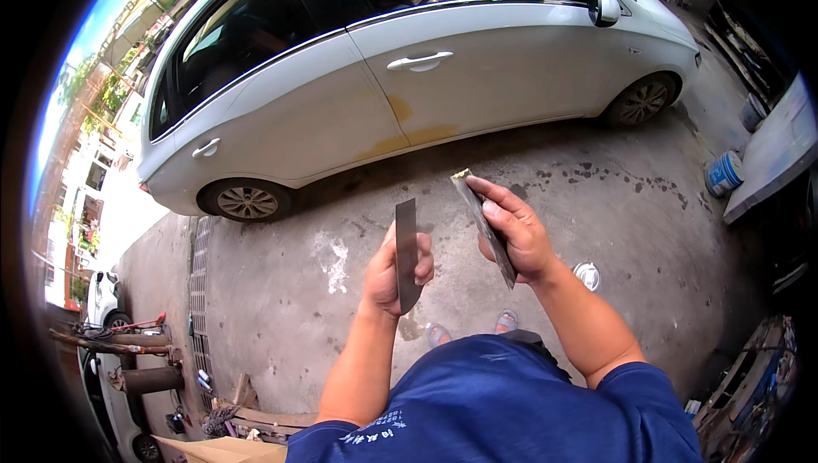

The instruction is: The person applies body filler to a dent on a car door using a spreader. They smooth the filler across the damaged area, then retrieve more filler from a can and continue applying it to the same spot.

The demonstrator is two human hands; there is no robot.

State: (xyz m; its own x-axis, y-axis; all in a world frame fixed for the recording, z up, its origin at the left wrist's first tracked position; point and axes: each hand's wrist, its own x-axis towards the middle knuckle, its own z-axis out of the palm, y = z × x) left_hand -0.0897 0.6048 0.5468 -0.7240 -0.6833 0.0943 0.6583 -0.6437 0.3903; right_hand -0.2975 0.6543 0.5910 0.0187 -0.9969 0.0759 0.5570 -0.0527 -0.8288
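My left hand (382, 274) is closed round a dark, flat putty scraper (406, 246), which stands upright with its broad face towards me. In my right hand (530, 241) is a second, greyish scraper (477, 212), tilted with its top to the left. Pale yellow putty (461, 174) sits on that scraper's upper end. The two blades are apart, in front of my body. Beyond them stands a white car (494, 63), side on. Yellowish putty patches (402, 109) mark the lower door panels around the seam between the doors.
A blue and white bucket (724, 173) stands at the right beside a pale panel (780, 148). Near my right forearm, a white round lid or can (587, 276) is on the concrete floor. A floor grating (200, 284) and metal posts (149, 361) are at the left.
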